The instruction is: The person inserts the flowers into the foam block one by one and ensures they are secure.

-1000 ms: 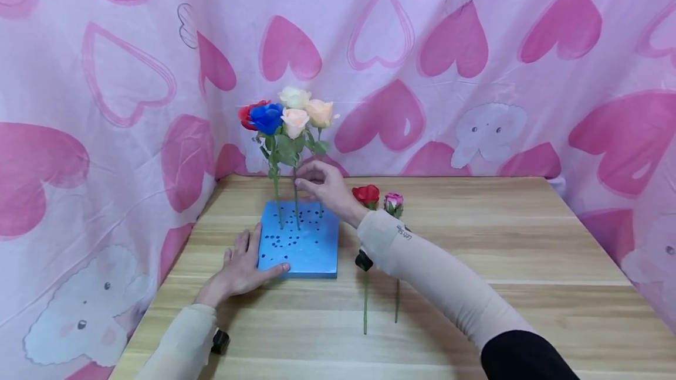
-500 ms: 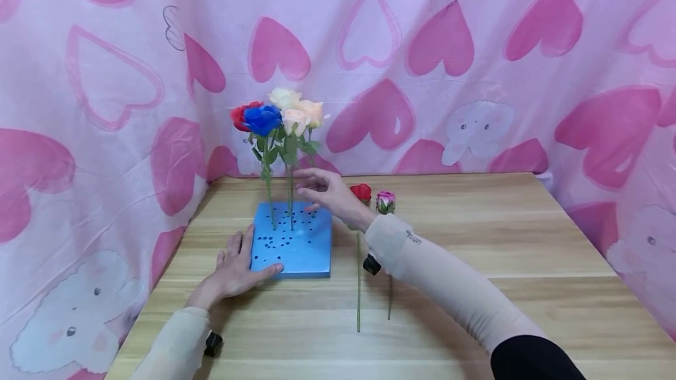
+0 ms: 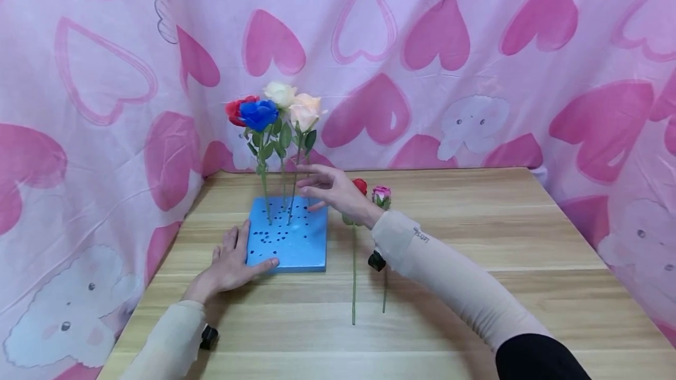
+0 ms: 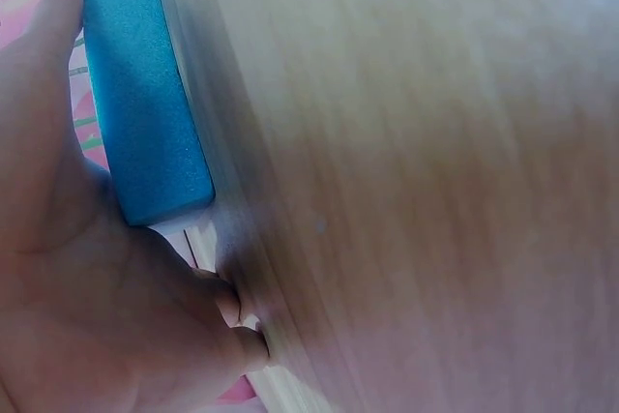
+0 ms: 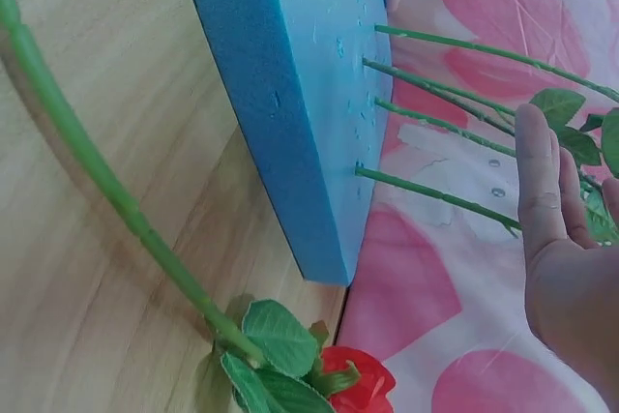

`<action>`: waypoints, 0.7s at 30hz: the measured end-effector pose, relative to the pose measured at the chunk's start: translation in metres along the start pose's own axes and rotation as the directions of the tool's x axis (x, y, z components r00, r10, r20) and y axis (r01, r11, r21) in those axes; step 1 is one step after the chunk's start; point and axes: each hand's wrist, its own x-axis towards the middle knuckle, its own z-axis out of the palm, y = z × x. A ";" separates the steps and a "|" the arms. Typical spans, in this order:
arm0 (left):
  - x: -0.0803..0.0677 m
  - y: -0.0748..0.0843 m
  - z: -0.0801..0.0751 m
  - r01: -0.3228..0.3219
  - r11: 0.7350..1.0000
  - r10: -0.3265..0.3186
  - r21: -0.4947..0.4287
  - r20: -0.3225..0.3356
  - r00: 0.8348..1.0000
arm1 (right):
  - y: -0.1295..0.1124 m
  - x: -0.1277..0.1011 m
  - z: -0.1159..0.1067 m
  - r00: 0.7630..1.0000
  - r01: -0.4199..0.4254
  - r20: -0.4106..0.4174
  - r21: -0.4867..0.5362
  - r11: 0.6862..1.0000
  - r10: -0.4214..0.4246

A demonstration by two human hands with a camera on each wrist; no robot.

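Note:
A blue foam block (image 3: 296, 251) dotted with holes lies on the table, several artificial roses standing in its back half. Among them are a blue rose (image 3: 259, 115), a red one behind it, a cream rose (image 3: 280, 94), and a pale pink rose (image 3: 304, 116) overlapping a peach one. My left hand (image 3: 224, 265) rests against the block's left side, thumb on its front top edge. Beside the pale pink rose's tilted stem, my right hand (image 3: 338, 192) has its fingers extended. In the right wrist view that hand (image 5: 571, 278) stands by the green stems, holding nothing visible.
Right of the block, a red rose (image 3: 360, 185) and a purple-pink rose (image 3: 382, 195) lie on the wooden table (image 3: 475, 286), partly under my right forearm. A pink heart-print curtain (image 3: 364, 22) hangs behind the table and along its sides.
The pale pink rose has tipped right, now overlapping the peach one. My right fingers have straightened away from its stem. The left hand stays at the block; the head view has shifted slightly.

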 end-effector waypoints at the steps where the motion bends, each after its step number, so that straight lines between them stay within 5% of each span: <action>1: 0.000 0.000 0.000 -0.001 1.000 0.001 -0.001 -0.001 1.000 | -0.001 -0.001 -0.001 1.000 0.002 0.001 -0.003 1.000 -0.002; 21: 0.000 -0.002 0.002 -0.020 1.000 0.020 0.003 -0.005 1.000 | -0.010 -0.042 -0.036 0.999 -0.019 -0.042 0.053 0.998 0.022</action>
